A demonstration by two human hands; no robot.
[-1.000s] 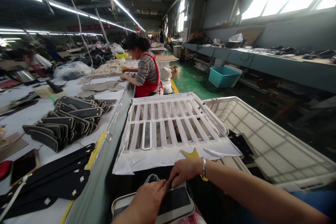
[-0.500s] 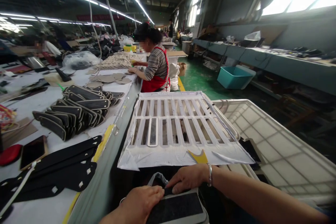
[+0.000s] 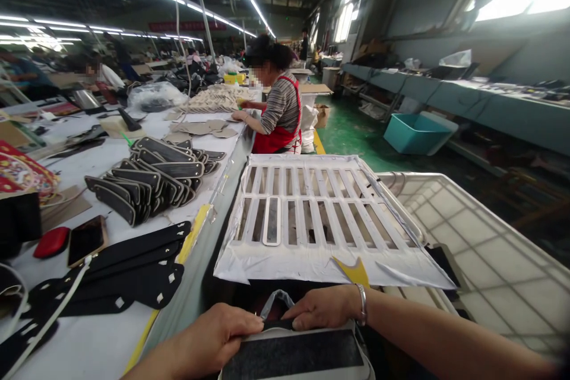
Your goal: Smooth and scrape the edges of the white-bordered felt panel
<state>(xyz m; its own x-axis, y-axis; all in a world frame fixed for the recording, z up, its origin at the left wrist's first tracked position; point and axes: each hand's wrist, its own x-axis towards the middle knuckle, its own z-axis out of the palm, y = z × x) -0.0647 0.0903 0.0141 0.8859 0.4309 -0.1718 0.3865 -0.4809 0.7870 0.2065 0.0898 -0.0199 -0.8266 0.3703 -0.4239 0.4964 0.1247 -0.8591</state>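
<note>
Left hand: the left hand (image 3: 218, 329) is closed on the top edge of the held piece, thumb and fingers pinched together;
Right hand: the right hand (image 3: 323, 309), with a silver bangle (image 3: 362, 304) on the wrist, is closed on the same edge, just beside the left hand;
Held piece: a black felt-faced panel with pale trim (image 3: 291, 356) is gripped at the bottom of the view, directly below both hands, its lower part cut off by the frame;
Just ahead of the grip: a clear plastic loop (image 3: 274, 304) stands up behind the panel's edge; its attachment is hidden;
Beyond the grip: one white slatted grid (image 3: 307, 202) lies on a white plastic sheet (image 3: 333, 270), with one white oblong ring (image 3: 271, 221) set on it and one yellow scrap (image 3: 356, 273) at the sheet's near edge;
Left of the grip: black panels with pale edges (image 3: 146, 184) are fanned in overlapping rows on the white worktable (image 3: 102, 338), too overlapped for an exact count, over a dozen seen; about three long black panels with white tabs (image 3: 120, 270) are laid nearer the grip;
Right of the grip: one white plastic crate (image 3: 481, 261) is placed;
State of work: one panel is in hand; the fanned and long panels are lying loose, none shown boxed;
Nearby: one co-worker in a red apron (image 3: 280, 130) is seated beyond the grid, hands at beige cut pieces (image 3: 209, 101).
</note>
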